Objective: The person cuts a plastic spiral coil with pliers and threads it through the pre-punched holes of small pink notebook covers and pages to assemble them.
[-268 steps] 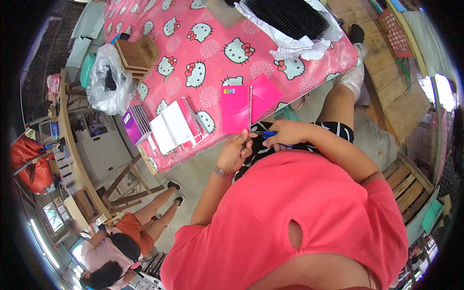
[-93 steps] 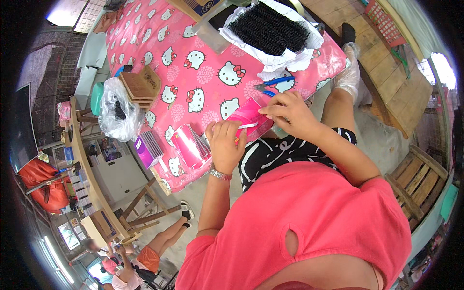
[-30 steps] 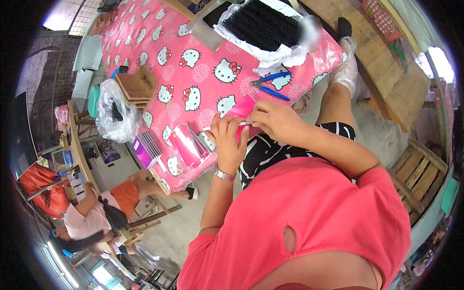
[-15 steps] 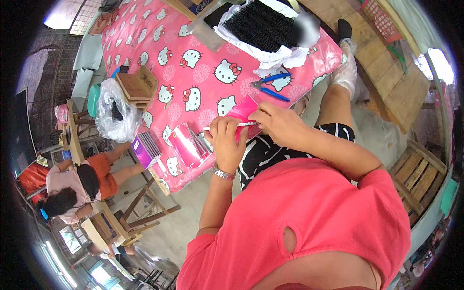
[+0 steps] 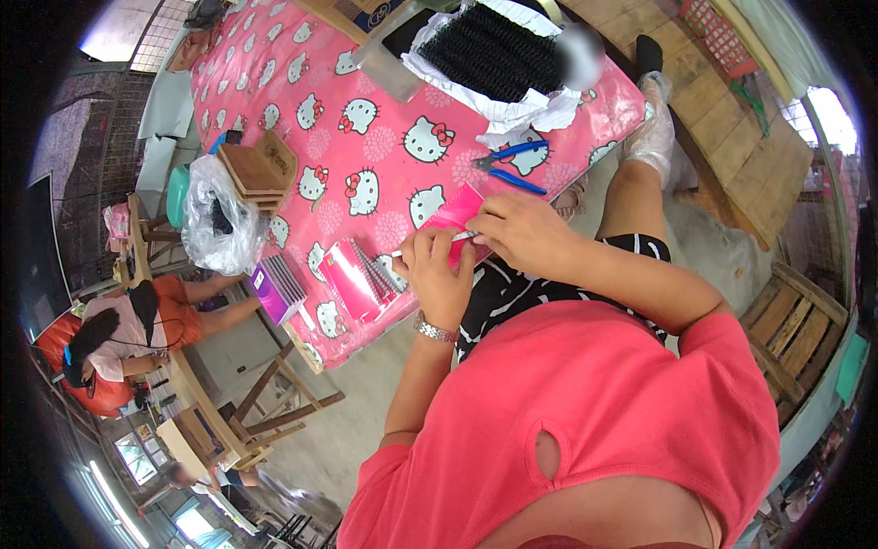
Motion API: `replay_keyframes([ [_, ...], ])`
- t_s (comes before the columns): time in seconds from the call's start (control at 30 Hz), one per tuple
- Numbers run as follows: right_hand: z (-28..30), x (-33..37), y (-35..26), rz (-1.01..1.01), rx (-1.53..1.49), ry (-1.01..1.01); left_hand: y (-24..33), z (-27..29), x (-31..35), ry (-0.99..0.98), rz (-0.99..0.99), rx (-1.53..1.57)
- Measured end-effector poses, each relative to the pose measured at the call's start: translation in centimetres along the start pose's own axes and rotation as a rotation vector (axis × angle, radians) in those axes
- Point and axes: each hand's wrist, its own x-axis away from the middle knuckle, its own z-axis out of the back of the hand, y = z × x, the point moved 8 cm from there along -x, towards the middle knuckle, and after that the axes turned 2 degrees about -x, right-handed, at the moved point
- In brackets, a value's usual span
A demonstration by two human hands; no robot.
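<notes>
My left hand (image 5: pixel 437 279) and my right hand (image 5: pixel 526 233) are closed on a glossy pink booklet (image 5: pixel 457 209) at the table's near edge. They pinch along its white edge strip, which has small dark marks. My fingers hide part of the booklet. To the left of my left hand lie a stack of pink booklets (image 5: pixel 352 284) and a stack of purple booklets (image 5: pixel 274 291), both with dark ridged edges. Blue-handled cutting pliers (image 5: pixel 519 180) rest open-jawed beyond my right hand. Farther off, a pile of black coils (image 5: pixel 489 53) lies on white paper.
A pink patterned cover (image 5: pixel 320 142) spreads over the table. On its left side are a clear plastic bag (image 5: pixel 203 242) and brown cardboard pieces (image 5: pixel 251 169); a carton (image 5: pixel 361 14) stands at the far edge. A wooden bench (image 5: pixel 722 146) is at right. Another person (image 5: pixel 123 329) is at left.
Both hands stay on the pink booklet; my left hand has shifted slightly right, and the white strip is more covered. The other person at left has changed posture, an arm now reaching toward the bench.
</notes>
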Motion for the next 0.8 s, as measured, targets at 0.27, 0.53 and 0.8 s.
replay_keyframes([
  [0.27,-0.1,0.9,0.2,-0.017,-0.053,0.176,0.1,0.2,-0.1,0.005,-0.026,0.057],
  [0.53,1.9,-1.1,-2.1,0.052,0.199,0.016,-0.3,-0.1,0.2,0.000,0.011,-0.010],
  [0.8,1.1,-1.9,-2.3,0.000,0.177,-0.196,-0.2,0.0,0.2,0.002,0.024,0.006],
])
